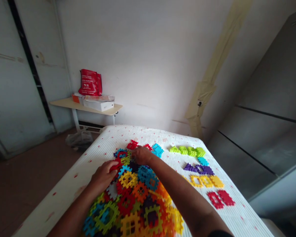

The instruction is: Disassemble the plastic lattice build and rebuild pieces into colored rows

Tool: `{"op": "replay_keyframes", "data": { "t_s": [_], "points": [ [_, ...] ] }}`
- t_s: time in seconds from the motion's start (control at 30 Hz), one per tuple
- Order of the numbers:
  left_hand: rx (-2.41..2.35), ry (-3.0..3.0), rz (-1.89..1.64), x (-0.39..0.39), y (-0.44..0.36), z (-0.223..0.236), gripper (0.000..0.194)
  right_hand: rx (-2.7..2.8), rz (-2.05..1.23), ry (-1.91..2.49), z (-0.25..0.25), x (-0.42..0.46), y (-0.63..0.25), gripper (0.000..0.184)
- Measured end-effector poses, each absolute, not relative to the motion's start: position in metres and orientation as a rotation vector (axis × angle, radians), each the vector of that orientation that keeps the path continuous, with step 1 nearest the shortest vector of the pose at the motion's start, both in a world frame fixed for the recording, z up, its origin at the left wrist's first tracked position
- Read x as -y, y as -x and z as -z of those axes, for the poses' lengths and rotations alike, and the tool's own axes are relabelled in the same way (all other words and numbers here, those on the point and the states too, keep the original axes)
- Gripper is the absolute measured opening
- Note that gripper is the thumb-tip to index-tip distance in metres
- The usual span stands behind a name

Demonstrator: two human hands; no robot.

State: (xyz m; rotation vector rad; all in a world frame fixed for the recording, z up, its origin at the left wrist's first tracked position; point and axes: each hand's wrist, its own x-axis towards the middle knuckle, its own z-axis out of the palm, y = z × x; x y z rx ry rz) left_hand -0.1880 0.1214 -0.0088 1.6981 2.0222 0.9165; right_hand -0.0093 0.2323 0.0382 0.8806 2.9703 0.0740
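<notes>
A heaped pile of multicoloured plastic waffle blocks (129, 200) lies on a white ribbed mattress (108, 140). My left hand (103, 176) is at the pile's left side, its fingers closed on a red waffle block (115, 167). My right hand (141, 155) rests on the far part of the pile, and its fingers hide whatever lies beneath them. To the right, blocks stand in colour groups: lime green (187, 151), purple (198, 169), yellow (203, 181) and red (220, 199). Cyan blocks (158, 150) lie just beyond my right hand.
A narrow shelf table (85, 107) at the far wall holds a red bag (90, 82) and white boxes (98, 105). A plastic bag (79, 141) sits on the brown floor left of the mattress. Grey panels (261, 138) stand on the right.
</notes>
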Motion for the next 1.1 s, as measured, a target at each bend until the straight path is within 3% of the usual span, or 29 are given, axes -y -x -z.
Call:
{"op": "replay_keyframes", "data": {
  "t_s": [0.2,0.5,0.63,0.87,0.97,1.1],
  "points": [
    [-1.908,-1.684,-0.994,-0.121,0.189,0.011,0.031,-3.173,0.085,-0.623,-0.031,-0.225,0.013,0.040],
    [-1.854,-1.606,-1.107,-0.115,0.185,0.000,0.017,-3.215,0.119,-0.707,-0.028,-0.216,0.014,0.017],
    [-1.826,-1.567,-1.121,-0.115,0.186,-0.002,0.020,-3.296,0.546,-1.095,-0.040,-0.210,-0.013,0.018],
    [-1.841,-1.513,-1.166,-0.114,0.177,-0.006,0.029,-3.101,1.841,-1.435,-0.032,-0.192,-0.061,0.031],
    [-1.756,-1.535,-1.182,-0.110,0.168,-0.014,0.032,-2.981,2.031,-1.377,-0.030,-0.181,-0.071,0.037],
    [-1.770,-1.623,-1.191,-0.101,0.157,-0.032,0.031,-3.001,1.990,-1.251,-0.035,-0.169,-0.071,0.034]
  ]
}}
